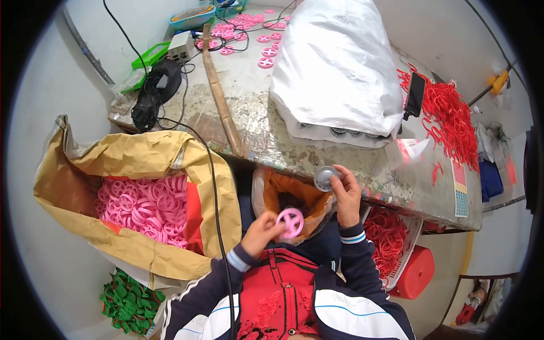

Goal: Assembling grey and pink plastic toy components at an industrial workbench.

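Observation:
My left hand [263,231] pinches the rim of a pink plastic ring with spokes [290,222], shaped like a small wheel. To its right and higher up, my right hand [347,192] grips a round grey disc [325,178] between thumb and fingers, close to the table's front edge. The two pieces are apart. Below and between them a lined bag [266,190] gapes, with something dark inside. At my left, a big tan paper sack [218,192] holds a heap of pink spoked rings [144,207].
A white plastic-covered stack [337,68] stands on the worn table [260,127], beside a wooden stick [218,93]. Red plastic pieces [447,116] pile up at the right, near a phone [415,93]. A black cable [214,187] hangs across my left side. Green pieces [129,303] lie low left.

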`<action>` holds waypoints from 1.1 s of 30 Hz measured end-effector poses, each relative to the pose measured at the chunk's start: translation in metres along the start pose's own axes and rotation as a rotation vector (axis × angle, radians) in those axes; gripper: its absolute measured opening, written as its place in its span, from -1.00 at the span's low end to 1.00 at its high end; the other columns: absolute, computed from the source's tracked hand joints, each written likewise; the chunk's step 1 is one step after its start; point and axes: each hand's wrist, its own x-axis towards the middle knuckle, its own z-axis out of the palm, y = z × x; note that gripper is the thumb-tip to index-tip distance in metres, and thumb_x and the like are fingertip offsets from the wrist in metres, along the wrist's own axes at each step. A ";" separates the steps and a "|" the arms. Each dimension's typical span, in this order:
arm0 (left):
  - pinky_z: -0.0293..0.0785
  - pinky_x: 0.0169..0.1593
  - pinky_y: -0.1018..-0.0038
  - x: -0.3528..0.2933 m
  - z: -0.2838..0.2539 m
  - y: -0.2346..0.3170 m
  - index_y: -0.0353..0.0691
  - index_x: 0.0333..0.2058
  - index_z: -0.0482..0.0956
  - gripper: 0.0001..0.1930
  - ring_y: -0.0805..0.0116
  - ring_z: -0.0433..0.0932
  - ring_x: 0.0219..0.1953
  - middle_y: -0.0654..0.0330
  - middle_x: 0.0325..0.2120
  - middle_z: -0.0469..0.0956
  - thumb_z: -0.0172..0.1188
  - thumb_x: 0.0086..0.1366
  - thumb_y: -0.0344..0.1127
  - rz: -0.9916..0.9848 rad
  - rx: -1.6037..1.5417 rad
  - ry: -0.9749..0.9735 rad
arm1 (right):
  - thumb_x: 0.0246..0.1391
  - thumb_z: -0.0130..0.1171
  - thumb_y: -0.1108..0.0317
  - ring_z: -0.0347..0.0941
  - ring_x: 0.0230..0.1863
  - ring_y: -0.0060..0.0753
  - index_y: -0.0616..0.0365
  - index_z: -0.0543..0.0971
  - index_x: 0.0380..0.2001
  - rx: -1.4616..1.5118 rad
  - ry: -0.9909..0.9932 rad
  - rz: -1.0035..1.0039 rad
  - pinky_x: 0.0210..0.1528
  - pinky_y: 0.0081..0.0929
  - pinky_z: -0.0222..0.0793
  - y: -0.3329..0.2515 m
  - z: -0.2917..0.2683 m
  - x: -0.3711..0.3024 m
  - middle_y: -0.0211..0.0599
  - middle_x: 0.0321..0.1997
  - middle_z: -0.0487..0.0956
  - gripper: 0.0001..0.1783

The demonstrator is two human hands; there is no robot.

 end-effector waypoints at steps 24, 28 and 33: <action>0.41 -0.20 0.61 0.082 0.050 0.009 -0.29 -0.11 0.18 -0.55 0.52 0.42 -0.25 0.17 -0.27 0.40 0.20 0.08 -0.52 0.396 0.280 -0.093 | 0.01 0.15 0.36 0.33 -0.44 -0.74 0.26 0.49 -0.35 -0.132 -0.282 0.180 -0.38 -0.70 0.28 0.003 -0.019 -0.008 -0.49 -0.48 0.48 -0.82; 0.39 -0.25 0.58 0.078 0.036 -0.018 -0.28 -0.16 0.20 -0.57 0.48 0.43 -0.30 0.17 -0.34 0.38 0.24 0.06 -0.43 0.430 0.452 0.094 | -0.07 0.18 0.37 0.38 -0.49 -0.48 0.27 0.49 -0.39 -0.499 -0.271 -0.036 -0.42 -0.58 0.28 0.002 0.000 -0.020 -0.28 -0.50 0.45 -0.80; 0.36 -0.07 0.38 0.030 0.002 0.020 -0.29 0.05 0.18 -0.38 0.09 0.44 -0.12 -0.07 -0.19 0.42 0.25 0.06 -0.25 0.281 0.622 -0.224 | -0.10 0.21 0.27 0.45 -0.41 -0.32 0.23 0.53 -0.36 -0.481 -0.640 0.344 -0.35 -0.48 0.34 0.011 -0.010 0.008 -0.17 -0.42 0.51 -0.74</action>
